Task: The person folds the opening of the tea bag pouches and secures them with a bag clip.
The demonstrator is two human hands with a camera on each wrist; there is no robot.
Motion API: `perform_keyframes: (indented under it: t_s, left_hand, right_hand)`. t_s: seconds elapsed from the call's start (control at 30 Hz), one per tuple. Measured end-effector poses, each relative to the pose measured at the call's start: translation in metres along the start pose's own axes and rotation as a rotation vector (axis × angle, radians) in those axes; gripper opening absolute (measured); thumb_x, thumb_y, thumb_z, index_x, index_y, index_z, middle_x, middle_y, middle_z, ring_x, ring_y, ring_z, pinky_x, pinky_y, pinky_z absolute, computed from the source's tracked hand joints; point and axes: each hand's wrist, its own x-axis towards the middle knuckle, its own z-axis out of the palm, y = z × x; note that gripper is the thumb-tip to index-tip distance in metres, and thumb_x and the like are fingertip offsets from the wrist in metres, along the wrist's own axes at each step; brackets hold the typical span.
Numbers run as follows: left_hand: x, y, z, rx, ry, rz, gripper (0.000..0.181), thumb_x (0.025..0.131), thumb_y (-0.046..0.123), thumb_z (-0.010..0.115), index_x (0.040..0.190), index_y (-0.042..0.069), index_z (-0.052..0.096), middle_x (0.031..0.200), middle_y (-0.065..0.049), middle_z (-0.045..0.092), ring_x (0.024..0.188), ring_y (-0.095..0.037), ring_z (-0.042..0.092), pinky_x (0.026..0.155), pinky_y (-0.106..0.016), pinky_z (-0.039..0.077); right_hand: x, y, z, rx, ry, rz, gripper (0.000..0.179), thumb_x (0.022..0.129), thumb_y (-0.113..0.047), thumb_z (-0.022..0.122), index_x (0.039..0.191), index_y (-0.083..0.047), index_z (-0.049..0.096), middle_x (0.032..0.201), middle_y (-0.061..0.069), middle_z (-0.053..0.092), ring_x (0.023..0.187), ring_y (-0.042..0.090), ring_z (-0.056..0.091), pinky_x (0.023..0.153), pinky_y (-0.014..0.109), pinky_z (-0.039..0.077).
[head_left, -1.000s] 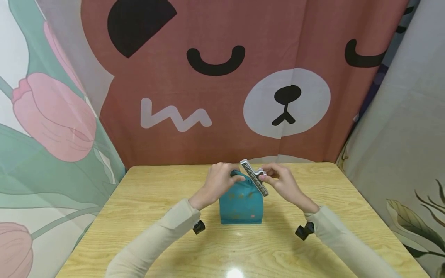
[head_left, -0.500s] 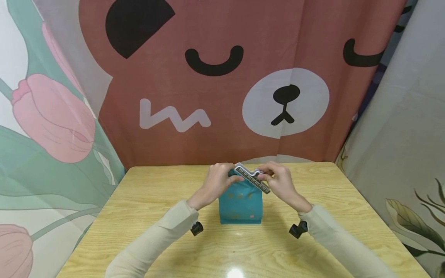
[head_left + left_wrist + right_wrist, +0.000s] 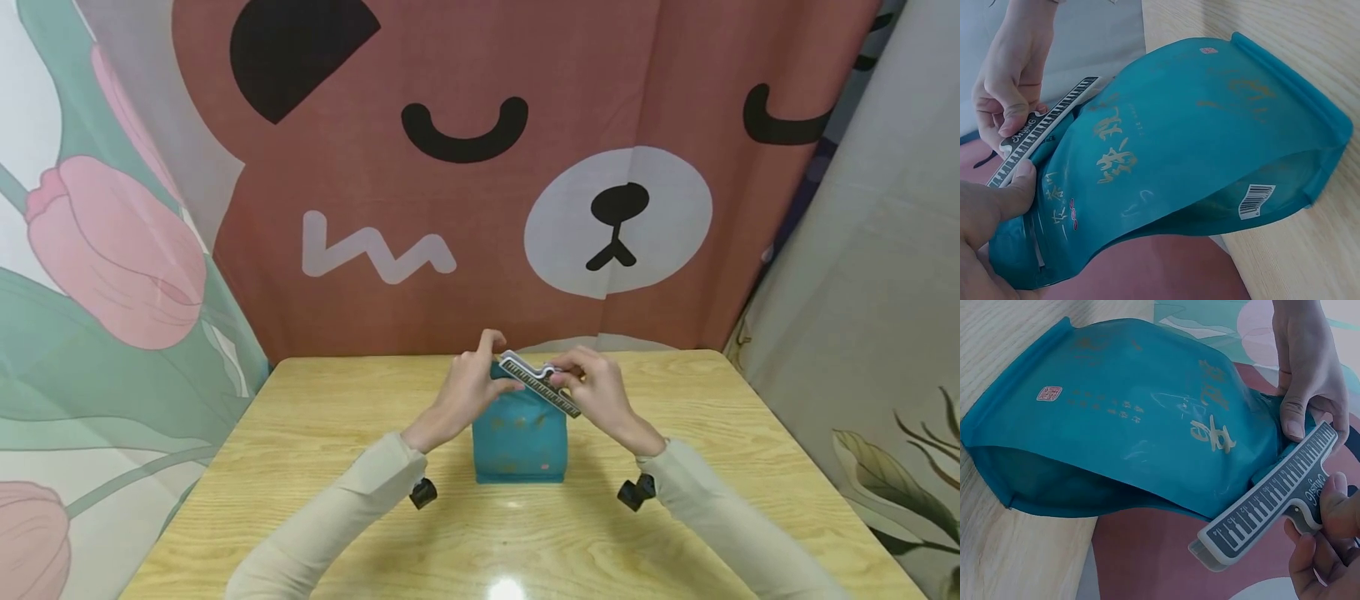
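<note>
A teal pouch (image 3: 520, 446) with gold lettering stands upright on the table, its top folded over. My left hand (image 3: 465, 390) holds that top at its left side, thumb on the front and index finger raised; the other fingers are hidden behind the pouch. My right hand (image 3: 602, 396) pinches the handle of a bag clip (image 3: 542, 385) printed with piano keys. The clip slants across the folded top, its left end right at my left thumb. In the right wrist view, the clip (image 3: 1266, 500) lies along the pouch's upper edge, with its lower end sticking out past the side.
The pouch stands on a light wood-grain table (image 3: 337, 442). Behind it hangs a brown curtain (image 3: 375, 317) with a bear print, and a tulip-print curtain (image 3: 112, 250) hangs on the left. Black cameras are strapped at both wrists.
The clip has turned from steep to a flatter slant and moved left onto the pouch's folded top. My right hand moved left with it. My left index finger has lifted.
</note>
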Motion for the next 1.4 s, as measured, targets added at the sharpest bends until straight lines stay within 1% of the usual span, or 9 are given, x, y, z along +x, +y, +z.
perform_keyframes:
  t_s: [0.33, 0.47, 0.6, 0.73, 0.93, 1.1, 1.23, 1.33, 1.4]
  left_hand:
    - [0.0, -0.003, -0.001, -0.026, -0.011, 0.02, 0.053, 0.086, 0.02, 0.077, 0.124, 0.01, 0.042, 0.092, -0.005, 0.07, 0.053, -0.003, 0.058, 0.051, -0.019, 0.05]
    - [0.0, -0.002, -0.002, -0.032, -0.012, 0.031, 0.051, 0.086, 0.019, 0.076, 0.123, 0.011, 0.042, 0.092, -0.005, 0.07, 0.053, -0.003, 0.059, 0.051, -0.019, 0.05]
    - [0.0, -0.002, -0.003, -0.051, -0.023, 0.043, 0.048, 0.088, 0.016, 0.074, 0.123, 0.011, 0.041, 0.091, -0.005, 0.07, 0.054, -0.006, 0.061, 0.051, -0.019, 0.051]
    - [0.0, -0.003, -0.003, -0.042, -0.029, 0.059, 0.046, 0.09, 0.01, 0.072, 0.123, 0.01, 0.041, 0.093, -0.008, 0.07, 0.056, -0.008, 0.063, 0.051, -0.019, 0.05]
    - [0.001, -0.004, -0.002, -0.044, -0.042, 0.053, 0.043, 0.09, 0.006, 0.072, 0.121, 0.009, 0.042, 0.098, -0.009, 0.07, 0.059, -0.006, 0.064, 0.053, -0.017, 0.051]
    - [0.001, -0.004, -0.002, -0.036, -0.048, 0.042, 0.043, 0.09, 0.007, 0.073, 0.12, 0.01, 0.043, 0.097, -0.009, 0.069, 0.058, -0.003, 0.063, 0.053, -0.017, 0.051]
    - [0.0, -0.004, -0.005, -0.021, -0.063, 0.041, 0.042, 0.089, 0.01, 0.075, 0.12, 0.01, 0.046, 0.1, -0.009, 0.07, 0.059, -0.003, 0.064, 0.055, -0.018, 0.051]
    - [-0.001, -0.004, -0.009, -0.009, -0.072, 0.044, 0.042, 0.088, 0.012, 0.076, 0.12, 0.011, 0.048, 0.105, -0.008, 0.07, 0.063, -0.005, 0.065, 0.06, -0.021, 0.053]
    - [-0.001, -0.005, -0.011, -0.003, -0.074, 0.046, 0.043, 0.088, 0.014, 0.077, 0.12, 0.011, 0.05, 0.106, -0.006, 0.07, 0.069, -0.007, 0.066, 0.064, -0.024, 0.053]
  right_hand:
    - [0.001, -0.002, 0.004, -0.024, 0.003, 0.039, 0.013, 0.077, 0.005, 0.08, 0.087, -0.002, 0.074, 0.081, 0.006, 0.069, 0.06, 0.011, 0.061, 0.049, 0.025, 0.046]
    - [0.002, -0.002, 0.004, -0.025, -0.007, 0.05, 0.013, 0.078, 0.004, 0.079, 0.088, -0.002, 0.074, 0.081, 0.005, 0.069, 0.059, 0.011, 0.06, 0.048, 0.025, 0.045]
    - [0.003, -0.002, 0.004, -0.035, -0.002, 0.041, 0.014, 0.077, 0.006, 0.08, 0.086, -0.002, 0.073, 0.08, 0.005, 0.069, 0.058, 0.01, 0.059, 0.048, 0.025, 0.045]
    - [0.004, -0.003, 0.007, -0.037, -0.002, 0.016, 0.014, 0.076, 0.007, 0.081, 0.085, -0.001, 0.073, 0.078, 0.006, 0.068, 0.057, 0.01, 0.059, 0.048, 0.024, 0.046]
    - [0.003, -0.002, 0.008, -0.038, -0.008, 0.015, 0.014, 0.076, 0.007, 0.08, 0.086, -0.001, 0.072, 0.077, 0.004, 0.068, 0.058, 0.01, 0.059, 0.049, 0.024, 0.046]
    - [0.004, -0.004, 0.004, -0.038, -0.053, 0.05, 0.013, 0.08, 0.004, 0.079, 0.09, -0.002, 0.074, 0.081, 0.002, 0.066, 0.062, 0.01, 0.059, 0.05, 0.025, 0.046]
    - [0.004, -0.005, 0.001, -0.026, -0.097, 0.082, 0.013, 0.083, 0.001, 0.077, 0.095, -0.003, 0.074, 0.084, 0.001, 0.065, 0.065, 0.011, 0.061, 0.052, 0.025, 0.047]
    - [0.004, -0.005, 0.0, -0.018, -0.117, 0.099, 0.014, 0.084, -0.001, 0.077, 0.098, -0.004, 0.074, 0.085, 0.001, 0.065, 0.067, 0.012, 0.062, 0.053, 0.026, 0.048]
    - [0.004, -0.006, -0.002, -0.014, -0.128, 0.102, 0.015, 0.085, -0.003, 0.077, 0.099, -0.005, 0.075, 0.086, 0.0, 0.065, 0.068, 0.012, 0.063, 0.054, 0.026, 0.049]
